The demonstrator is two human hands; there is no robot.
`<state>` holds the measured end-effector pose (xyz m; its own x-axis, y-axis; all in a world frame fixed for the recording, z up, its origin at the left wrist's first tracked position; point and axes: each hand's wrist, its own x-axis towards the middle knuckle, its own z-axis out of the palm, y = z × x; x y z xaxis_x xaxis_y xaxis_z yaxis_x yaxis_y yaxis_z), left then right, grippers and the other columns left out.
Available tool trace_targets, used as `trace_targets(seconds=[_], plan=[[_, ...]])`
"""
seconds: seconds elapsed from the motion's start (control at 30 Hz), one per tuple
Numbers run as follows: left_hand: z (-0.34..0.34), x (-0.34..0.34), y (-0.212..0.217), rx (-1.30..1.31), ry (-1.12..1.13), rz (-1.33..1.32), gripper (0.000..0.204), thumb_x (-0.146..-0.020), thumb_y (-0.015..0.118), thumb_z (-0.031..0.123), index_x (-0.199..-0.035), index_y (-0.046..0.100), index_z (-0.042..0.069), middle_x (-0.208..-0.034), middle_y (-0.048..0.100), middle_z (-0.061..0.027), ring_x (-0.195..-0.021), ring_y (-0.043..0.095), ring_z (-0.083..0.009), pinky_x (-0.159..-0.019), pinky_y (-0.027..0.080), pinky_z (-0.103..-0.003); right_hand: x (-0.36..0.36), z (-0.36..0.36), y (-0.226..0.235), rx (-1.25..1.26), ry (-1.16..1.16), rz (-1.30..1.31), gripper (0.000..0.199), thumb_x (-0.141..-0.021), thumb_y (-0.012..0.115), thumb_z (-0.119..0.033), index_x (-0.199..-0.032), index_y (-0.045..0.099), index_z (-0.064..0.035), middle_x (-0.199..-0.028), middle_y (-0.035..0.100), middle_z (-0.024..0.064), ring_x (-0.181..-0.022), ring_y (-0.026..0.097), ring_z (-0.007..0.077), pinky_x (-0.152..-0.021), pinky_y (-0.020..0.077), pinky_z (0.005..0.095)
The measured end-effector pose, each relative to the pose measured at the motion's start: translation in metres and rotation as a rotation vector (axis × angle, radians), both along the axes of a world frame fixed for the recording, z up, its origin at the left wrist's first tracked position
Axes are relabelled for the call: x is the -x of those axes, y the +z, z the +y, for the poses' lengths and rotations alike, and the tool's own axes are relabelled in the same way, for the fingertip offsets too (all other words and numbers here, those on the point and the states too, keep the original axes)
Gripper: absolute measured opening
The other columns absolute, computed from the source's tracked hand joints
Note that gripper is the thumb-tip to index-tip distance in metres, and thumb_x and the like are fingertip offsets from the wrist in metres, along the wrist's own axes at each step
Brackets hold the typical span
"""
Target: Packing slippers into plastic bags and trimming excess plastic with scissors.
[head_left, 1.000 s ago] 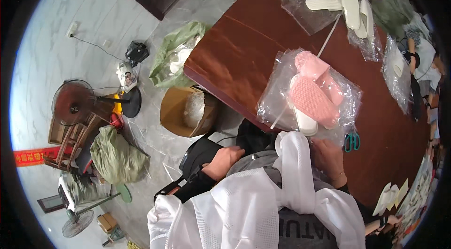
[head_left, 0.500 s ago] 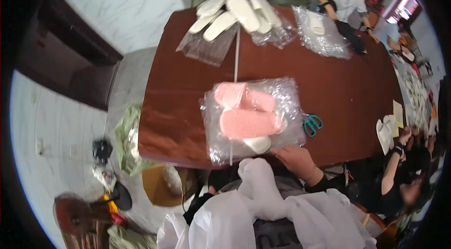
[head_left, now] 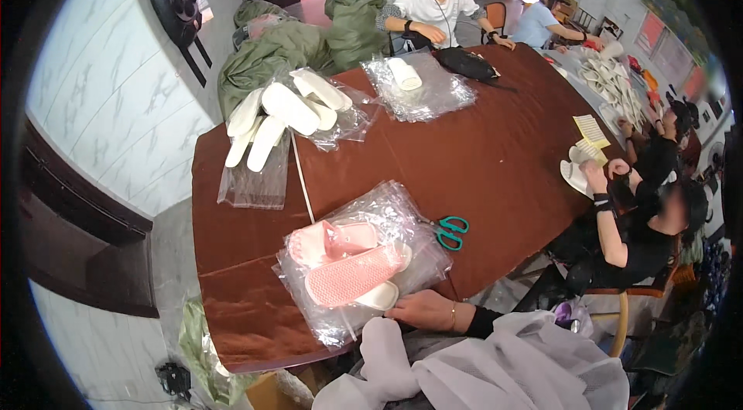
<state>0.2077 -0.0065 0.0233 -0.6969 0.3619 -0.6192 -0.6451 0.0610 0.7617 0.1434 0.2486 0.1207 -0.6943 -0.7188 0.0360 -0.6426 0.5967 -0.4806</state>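
A pair of pink slippers (head_left: pixel 352 277) with a textured sole lies on a stack of clear plastic bags (head_left: pixel 422 255) near the table's front edge. The toe of a white slipper (head_left: pixel 379 296) sticks out from beneath them. My right hand (head_left: pixel 426 310) rests at the table edge beside that toe, fingers stretched toward the bags and apparently holding nothing. My left hand is out of sight. Teal-handled scissors (head_left: pixel 451 233) lie right of the bags, their blades partly under the plastic. White sheer cloth (head_left: pixel 518 360) covers my lap.
White slippers (head_left: pixel 290 109) lie on bags at the table's far left. Farther right are more bags (head_left: pixel 418 92) with a white slipper and a black pouch (head_left: pixel 467 64). Several people sit around; one handles white slippers (head_left: pixel 576 170) on the right. Green sacks (head_left: pixel 282 54) stand behind the brown-covered table (head_left: pixel 503 154).
My view has lifted and swung right, showing more of the room and the people. The pink slippers and bags seem to lie as before. My right hand stays beside them.
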Motion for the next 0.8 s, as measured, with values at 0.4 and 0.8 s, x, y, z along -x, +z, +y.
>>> trace_targets(seconds=[0.4,0.8], plan=[[0.012,0.009,-0.003,0.032,-0.038,0.032,0.042,-0.104,0.041,0.036,-0.106,0.059,-0.002,-0.097,0.065,-0.0073,-0.087,0.059,-0.0140,-0.082,0.048,-0.029,0.010,-0.015,-0.003,0.002,0.029,-0.088,0.013,-0.086,0.050,-0.014,-0.096,0.054,-0.0058,-0.079,0.060,0.0145,-0.074,0.065,0.0336,-0.059,0.0522,0.0444],[0.018,0.015,-0.005,0.052,-0.071,0.073,0.040,-0.103,0.042,0.035,-0.105,0.059,-0.002,-0.096,0.066,-0.0076,-0.088,0.059,-0.0143,-0.082,0.048,-0.029,0.000,-0.007,-0.024,0.012,-0.015,-0.037,0.012,-0.089,0.049,-0.017,-0.094,0.056,-0.0096,-0.076,0.059,0.0115,-0.071,0.065,0.0314,-0.058,0.0514,0.0424]])
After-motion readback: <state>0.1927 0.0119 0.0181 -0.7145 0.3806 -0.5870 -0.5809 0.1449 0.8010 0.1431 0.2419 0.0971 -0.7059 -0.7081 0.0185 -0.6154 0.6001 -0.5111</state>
